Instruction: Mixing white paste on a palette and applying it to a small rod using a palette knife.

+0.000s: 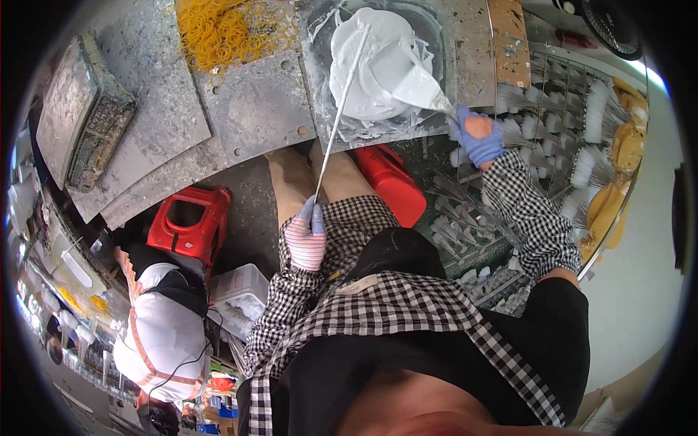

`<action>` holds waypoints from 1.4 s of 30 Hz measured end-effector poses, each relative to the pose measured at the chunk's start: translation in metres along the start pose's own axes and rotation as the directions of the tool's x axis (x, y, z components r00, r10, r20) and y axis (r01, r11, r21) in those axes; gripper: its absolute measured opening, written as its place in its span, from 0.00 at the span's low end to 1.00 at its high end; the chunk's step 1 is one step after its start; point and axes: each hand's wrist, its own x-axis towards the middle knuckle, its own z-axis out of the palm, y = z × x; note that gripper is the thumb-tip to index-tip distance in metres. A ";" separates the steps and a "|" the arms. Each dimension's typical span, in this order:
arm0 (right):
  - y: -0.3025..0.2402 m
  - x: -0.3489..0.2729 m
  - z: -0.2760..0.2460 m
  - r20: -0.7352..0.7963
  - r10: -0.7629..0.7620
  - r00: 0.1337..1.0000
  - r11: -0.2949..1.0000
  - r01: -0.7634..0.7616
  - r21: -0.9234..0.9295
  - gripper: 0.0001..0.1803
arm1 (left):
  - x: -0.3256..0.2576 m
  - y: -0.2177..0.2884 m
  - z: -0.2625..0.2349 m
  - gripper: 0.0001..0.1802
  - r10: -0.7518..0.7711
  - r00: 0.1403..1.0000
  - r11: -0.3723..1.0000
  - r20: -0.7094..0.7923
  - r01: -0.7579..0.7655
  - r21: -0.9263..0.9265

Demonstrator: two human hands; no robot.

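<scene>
Where white paste (360, 87) coats the spatula (427, 93), its edge is indistinct.

the bench (178, 176) bears yellow bands (233, 33), grey plates (263, 109), a paste-smeared slab (314, 87).

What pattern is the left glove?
The left glove has pinkish-red and white stripes, bluish fingers; head view.
</scene>
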 end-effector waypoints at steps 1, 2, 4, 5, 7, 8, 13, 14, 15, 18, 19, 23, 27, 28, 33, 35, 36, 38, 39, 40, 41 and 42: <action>-0.006 0.002 -0.009 0.033 0.018 0.999 1.000 -0.017 -0.013 0.21 | -0.001 0.000 0.001 0.12 -0.001 1.000 1.000 0.001 0.001 -0.001; -0.011 0.009 -0.011 -0.105 -0.023 0.994 0.997 0.030 0.071 0.19 | 0.001 0.001 0.003 0.12 0.003 1.000 0.999 -0.009 -0.003 -0.043; -0.033 0.045 -0.020 -0.110 -0.029 0.993 0.996 0.038 0.082 0.19 | 0.004 0.002 0.003 0.12 0.003 1.000 0.997 -0.013 -0.004 -0.083; -0.037 0.056 -0.020 -0.118 -0.041 0.992 0.994 0.052 0.092 0.20 | 0.005 0.005 0.000 0.12 -0.087 0.994 0.993 0.060 0.091 -0.071; -0.033 0.058 0.015 -0.082 -0.002 0.997 0.996 0.009 0.088 0.20 | 0.011 0.007 0.002 0.13 -0.164 0.977 0.983 0.137 0.173 -0.058; -0.033 0.060 0.028 -0.047 0.019 0.999 0.996 -0.015 0.083 0.19 | 0.011 0.004 0.006 0.13 -0.058 0.997 0.995 0.047 0.062 -0.083; -0.012 -0.002 0.003 0.065 0.014 0.998 1.000 -0.015 0.019 0.20 | 0.005 0.004 -0.001 0.13 -0.026 1.000 0.997 0.008 0.026 -0.066; -0.010 -0.005 -0.007 0.093 0.015 0.996 1.000 -0.016 0.016 0.21 | 0.006 0.004 -0.001 0.13 -0.023 1.000 0.998 0.005 0.023 -0.066; -0.011 -0.001 -0.015 0.094 0.017 0.995 1.000 -0.018 0.013 0.21 | 0.006 0.003 0.001 0.13 0.008 1.000 0.996 -0.017 -0.009 -0.088; -0.027 0.037 -0.036 -0.053 -0.016 0.998 0.996 0.021 0.087 0.22 | 0.007 0.003 0.000 0.13 -0.089 0.994 0.991 0.066 0.096 -0.098; -0.038 0.057 -0.039 -0.061 -0.036 0.997 0.996 0.041 0.083 0.22 | 0.007 0.003 -0.004 0.14 -0.220 0.963 0.970 0.153 0.233 -0.068; -0.061 0.080 -0.020 0.009 -0.030 1.000 0.995 0.029 0.100 0.24 | 0.012 0.006 0.002 0.13 -0.037 0.999 0.994 0.030 0.040 -0.099; -0.037 0.017 -0.006 0.074 -0.022 0.997 0.997 0.016 0.081 0.21 | 0.005 0.000 -0.001 0.13 -0.098 0.992 0.989 0.074 0.106 -0.103; -0.030 0.010 -0.012 0.155 0.011 0.988 0.999 -0.017 0.038 0.21 | 0.005 -0.001 -0.002 0.13 -0.057 0.997 0.994 0.044 0.061 -0.094; -0.005 -0.045 -0.001 0.083 0.031 0.996 0.999 -0.028 -0.036 0.21 | 0.003 0.004 -0.011 0.12 -0.016 0.999 1.000 0.047 0.017 -0.019; -0.011 -0.047 0.013 0.146 0.105 0.984 0.990 -0.090 -0.105 0.20 | 0.001 0.005 -0.012 0.12 -0.024 0.999 0.999 0.044 0.026 -0.031; -0.020 -0.043 0.020 0.108 0.097 0.989 0.993 -0.090 -0.074 0.20 | 0.002 0.005 -0.011 0.12 -0.032 0.999 0.998 0.042 0.034 -0.046; -0.037 -0.025 0.027 -0.022 0.048 0.999 0.999 -0.047 0.013 0.21 | 0.006 0.003 -0.007 0.12 0.013 1.000 0.999 0.023 -0.012 -0.043; -0.046 -0.012 0.019 -0.016 0.054 0.998 0.998 -0.053 0.013 0.21 | 0.005 0.003 -0.004 0.12 0.057 0.998 0.997 0.007 -0.056 -0.046; -0.053 0.003 0.006 -0.059 0.047 0.997 0.997 -0.044 0.060 0.21 | 0.005 0.004 -0.004 0.12 0.061 0.998 0.997 0.016 -0.060 -0.047; -0.055 0.010 0.000 -0.105 0.039 0.994 0.994 -0.028 0.109 0.22 | 0.007 0.006 -0.004 0.13 0.020 0.999 0.997 0.037 -0.018 -0.078; -0.052 0.009 0.001 -0.105 0.044 0.993 0.993 -0.032 0.113 0.22 | 0.008 0.008 -0.005 0.13 -0.019 0.998 0.994 0.058 0.026 -0.107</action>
